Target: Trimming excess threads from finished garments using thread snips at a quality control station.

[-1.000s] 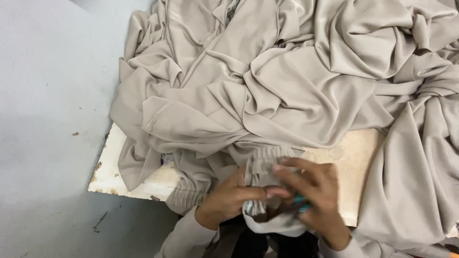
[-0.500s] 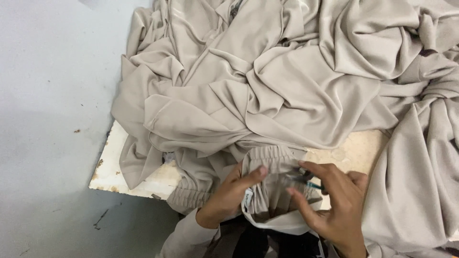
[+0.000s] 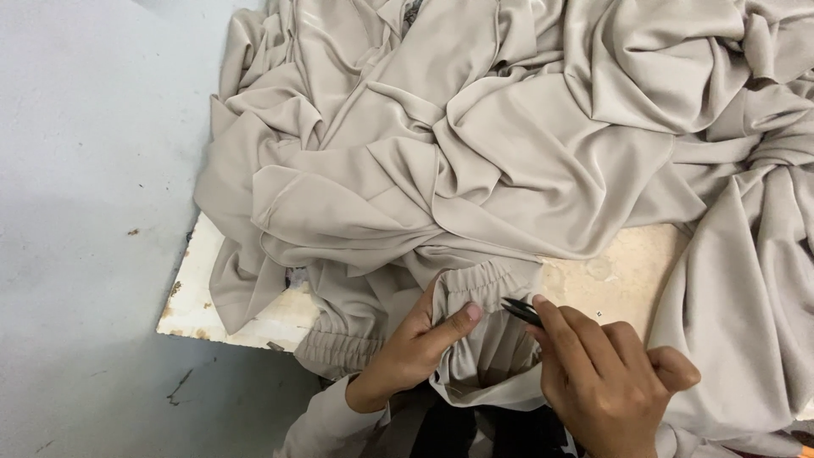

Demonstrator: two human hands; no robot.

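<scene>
Right hand: right hand [image 3: 606, 382] is closed around small black thread snips [image 3: 521, 311], whose dark blades poke out past the index fingertip; the knuckles face the camera and the fingers are curled together on the tool.
Snips: the blade tips point left and lie against the gathered elastic cuff [image 3: 483, 287] of the beige garment; whether they are cutting cannot be told.
Left hand: left hand [image 3: 415, 352] pinches the same cuff, thumb on top of the cloth and pointing towards the snips, the other fingers tucked under the fabric and mostly hidden.
Cuff: it sits between the two hands at the near edge of the board, its ruffled hem upright, with the cloth below it hanging down towards the person's lap.
Second cuff: another gathered band [image 3: 339, 348] droops over the board's near edge, just left of the left hand.
Fabric pile: a large heap of beige cloth [image 3: 509, 144] lies crumpled beyond the hands and spills off to the right.
Board: a worn, pale board [image 3: 199, 305] shows bare at its left corner and beside the right hand.
Floor: grey floor [image 3: 85, 212] lies to the left.
</scene>
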